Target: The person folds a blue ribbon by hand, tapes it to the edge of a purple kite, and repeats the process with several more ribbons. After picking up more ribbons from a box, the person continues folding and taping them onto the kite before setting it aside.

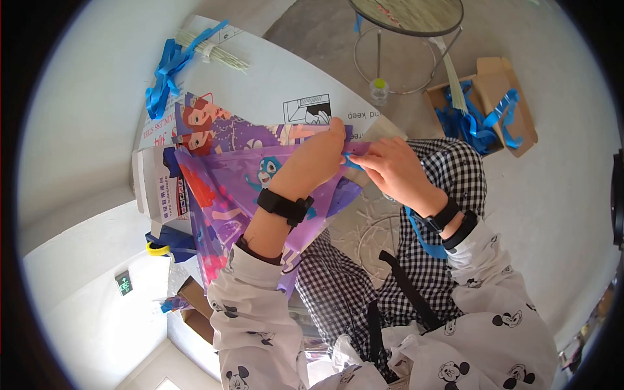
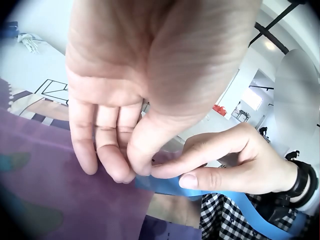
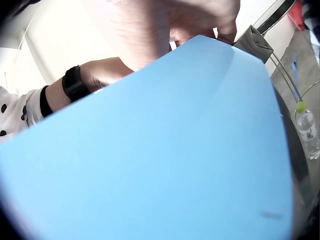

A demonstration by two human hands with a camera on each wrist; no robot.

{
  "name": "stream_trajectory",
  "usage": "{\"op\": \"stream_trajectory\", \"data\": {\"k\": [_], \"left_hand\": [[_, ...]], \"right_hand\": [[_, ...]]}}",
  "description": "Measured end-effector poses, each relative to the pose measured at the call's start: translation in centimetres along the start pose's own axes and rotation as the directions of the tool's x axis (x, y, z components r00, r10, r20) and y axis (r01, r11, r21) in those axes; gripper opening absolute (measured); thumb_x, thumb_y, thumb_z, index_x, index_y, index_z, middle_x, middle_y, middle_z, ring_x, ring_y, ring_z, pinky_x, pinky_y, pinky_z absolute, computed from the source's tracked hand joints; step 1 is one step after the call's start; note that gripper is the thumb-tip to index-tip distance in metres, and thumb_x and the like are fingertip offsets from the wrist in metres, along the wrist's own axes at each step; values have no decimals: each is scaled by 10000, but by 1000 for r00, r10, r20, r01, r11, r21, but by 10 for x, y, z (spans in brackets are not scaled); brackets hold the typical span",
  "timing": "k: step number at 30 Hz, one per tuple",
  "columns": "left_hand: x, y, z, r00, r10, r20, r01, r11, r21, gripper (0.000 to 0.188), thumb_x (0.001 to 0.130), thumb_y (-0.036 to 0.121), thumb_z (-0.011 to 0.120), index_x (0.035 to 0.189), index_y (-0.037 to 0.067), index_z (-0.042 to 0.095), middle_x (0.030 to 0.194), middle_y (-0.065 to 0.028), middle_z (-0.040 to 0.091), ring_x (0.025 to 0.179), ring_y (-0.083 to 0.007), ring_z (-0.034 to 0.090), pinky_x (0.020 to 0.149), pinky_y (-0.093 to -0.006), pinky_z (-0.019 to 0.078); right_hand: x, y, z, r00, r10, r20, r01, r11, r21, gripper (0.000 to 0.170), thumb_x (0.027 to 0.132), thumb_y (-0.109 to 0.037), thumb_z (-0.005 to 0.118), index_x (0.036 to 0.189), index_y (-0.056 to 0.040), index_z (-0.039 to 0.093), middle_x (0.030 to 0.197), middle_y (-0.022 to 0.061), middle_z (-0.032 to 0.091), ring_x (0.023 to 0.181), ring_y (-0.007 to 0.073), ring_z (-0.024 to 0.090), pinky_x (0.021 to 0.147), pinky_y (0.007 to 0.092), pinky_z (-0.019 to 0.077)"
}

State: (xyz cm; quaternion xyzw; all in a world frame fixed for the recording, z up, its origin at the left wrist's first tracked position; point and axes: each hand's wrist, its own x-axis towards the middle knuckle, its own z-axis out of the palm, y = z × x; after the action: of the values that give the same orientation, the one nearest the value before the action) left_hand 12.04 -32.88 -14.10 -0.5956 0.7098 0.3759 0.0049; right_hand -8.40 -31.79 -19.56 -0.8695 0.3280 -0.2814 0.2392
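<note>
Purple printed plastic sheets [image 1: 231, 172] with cartoon figures lie over the white carton, partly hidden under my left forearm. My left hand [image 1: 318, 156] pinches the edge of the top purple sheet [image 2: 95, 200] between thumb and bent fingers. Right beside it, my right hand [image 1: 398, 170] pinches a blue strip [image 2: 197, 191] between thumb and index finger. The strip's end meets the sheet's edge at my left fingertips. Its loose length [image 1: 426, 237] hangs over my right thigh. In the right wrist view, the blue strip [image 3: 165, 150] covers most of the picture and hides my fingertips.
Bundled thin pale sticks [image 1: 218, 53] and blue strips [image 1: 168, 75] lie at the carton's [image 1: 260, 78] far end. A tape dispenser box [image 1: 170, 185] stands at the left. On the floor at right sits an open cardboard box [image 1: 504, 140] holding blue strips, near a bottle [image 1: 379, 91] and a round table [image 1: 416, 16].
</note>
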Motion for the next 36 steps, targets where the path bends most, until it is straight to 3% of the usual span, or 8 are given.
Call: {"op": "stream_trajectory", "data": {"k": [11,17,20,23,24,27,30,36], "left_hand": [[2,12,20,964,135,-230,-79,967,241,293,850,53,653,972,-36,401,714,-229,626,741,-398,666,559,-440,491],[13,22,14,957,-141,-254,233,895,379,390,809,152,732,978,-28,430,772,-218,644,744,-355,682,542,-404,513],[-5,29,6,865,-256,-431,438,805,401,505,752,216,803,1024,-27,453,907,-201,653,796,-322,695,573,-374,517],[-17,-7,25,861,-236,-450,292,954,59,534,727,249,845,1036,-5,492,971,-150,635,802,-263,678,640,-355,518],[-24,-8,27,839,-278,-467,197,956,-216,448,751,225,835,1001,10,531,920,-106,608,771,-219,629,704,-358,510],[-31,-16,42,728,-446,-521,228,874,-429,397,760,199,827,970,7,550,905,-89,568,741,-211,579,708,-350,505],[-34,-5,61,648,-338,-682,200,940,-276,391,754,183,826,974,5,558,907,-91,566,752,-207,574,705,-333,503],[-34,-15,61,665,-400,-631,142,897,-420,420,726,173,848,989,-2,572,889,-82,578,770,-191,558,716,-322,502]], "right_hand": [[0,1,2,999,-21,-26,20,1000,-17,211,806,-88,712,1009,-141,731,873,9,626,835,215,577,777,358,420],[3,0,2,999,-15,-43,17,999,38,212,807,-81,705,1009,-139,729,849,8,620,829,223,578,761,366,426],[1,2,3,999,-14,-37,15,999,32,216,803,-81,706,1011,-136,730,838,8,618,832,225,581,761,370,429],[2,1,1,1000,1,-15,-1,999,37,227,800,-73,710,1017,-134,732,845,11,625,835,228,586,757,373,431],[2,1,1,1000,-1,-16,2,999,41,237,802,-63,710,1027,-133,732,857,13,629,836,231,588,750,374,430],[0,1,-1,1000,8,-5,-8,999,42,242,806,-58,710,1036,-130,731,872,16,636,845,231,591,751,374,430],[2,-1,-2,1000,13,-4,-13,999,52,232,809,-65,708,1031,-127,731,884,15,639,852,237,592,772,379,434],[4,-2,-9,995,6,102,-13,998,66,312,788,-79,697,1100,-98,697,927,59,662,886,282,623,787,418,470]]}}
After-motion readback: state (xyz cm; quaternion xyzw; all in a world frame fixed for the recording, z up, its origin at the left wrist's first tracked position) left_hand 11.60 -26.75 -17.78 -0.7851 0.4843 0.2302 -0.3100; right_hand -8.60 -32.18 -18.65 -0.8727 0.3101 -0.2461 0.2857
